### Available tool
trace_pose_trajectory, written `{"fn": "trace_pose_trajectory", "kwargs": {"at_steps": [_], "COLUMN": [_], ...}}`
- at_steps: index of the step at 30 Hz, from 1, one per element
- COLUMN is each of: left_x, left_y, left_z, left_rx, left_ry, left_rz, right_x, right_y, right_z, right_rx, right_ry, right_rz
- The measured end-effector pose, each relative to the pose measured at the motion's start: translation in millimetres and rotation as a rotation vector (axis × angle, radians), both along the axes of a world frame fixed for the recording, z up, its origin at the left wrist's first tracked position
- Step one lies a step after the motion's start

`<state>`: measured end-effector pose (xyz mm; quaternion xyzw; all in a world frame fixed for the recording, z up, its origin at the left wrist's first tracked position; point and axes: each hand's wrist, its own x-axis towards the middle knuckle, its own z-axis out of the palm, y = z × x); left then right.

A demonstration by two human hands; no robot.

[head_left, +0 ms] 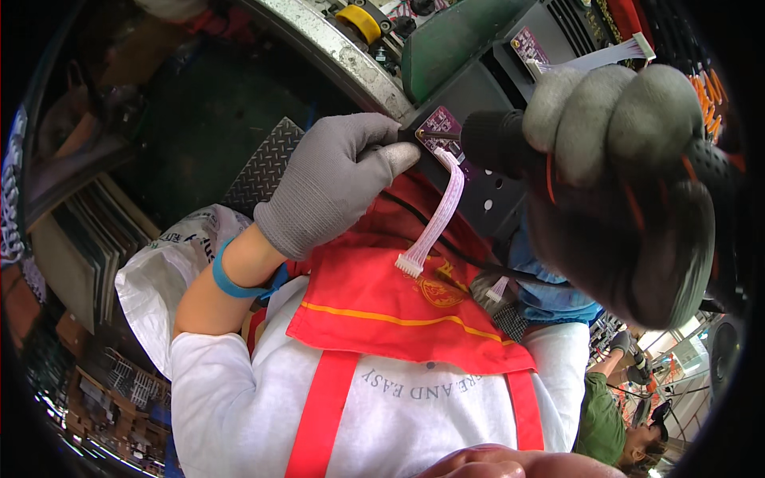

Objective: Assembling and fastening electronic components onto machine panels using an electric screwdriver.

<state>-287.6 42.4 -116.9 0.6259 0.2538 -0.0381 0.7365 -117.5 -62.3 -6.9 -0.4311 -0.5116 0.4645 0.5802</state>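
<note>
My right hand point(621, 159), in a grey glove, is closed around a black electric screwdriver point(490, 143). Its thin bit reaches the small purple circuit board point(440, 121), near the board's left edge. The board lies on a dark grey panel point(498, 171) with round holes. My left hand point(335, 175), also gloved, pinches thumb and forefinger at the panel end beside the board; what lies between them is mostly hidden. From the board a white ribbon cable point(454, 195) hangs over my red apron point(382, 287), its free white connector point(409, 264) pointing down.
Another purple board point(526, 46) with a white cable point(598, 58) is farther back. A green sheet point(454, 40) and a yellow ring point(358, 23) lie near the metal bench edge point(343, 56). Orange-ended leads point(709, 95) stand at right. A person in green point(602, 418) works at lower right.
</note>
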Motion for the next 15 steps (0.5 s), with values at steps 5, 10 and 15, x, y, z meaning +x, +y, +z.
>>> {"fn": "trace_pose_trajectory", "kwargs": {"at_steps": [5, 10, 15], "left_x": [-2, -13, 13], "left_y": [3, -14, -56], "left_z": [1, -1, 25], "left_rx": [-0.004, -0.49, -0.573], "left_ry": [-0.035, 0.107, -0.119], "left_rz": [-0.101, -0.34, -0.477], "right_x": [-13, 10, -3], "right_y": [-34, -103, -170], "right_z": [9, 49, 62], "right_rx": [-0.05, 0.053, -0.019], "right_ry": [0.106, 0.032, 0.166], "right_rz": [-0.435, -0.371, -0.661]}}
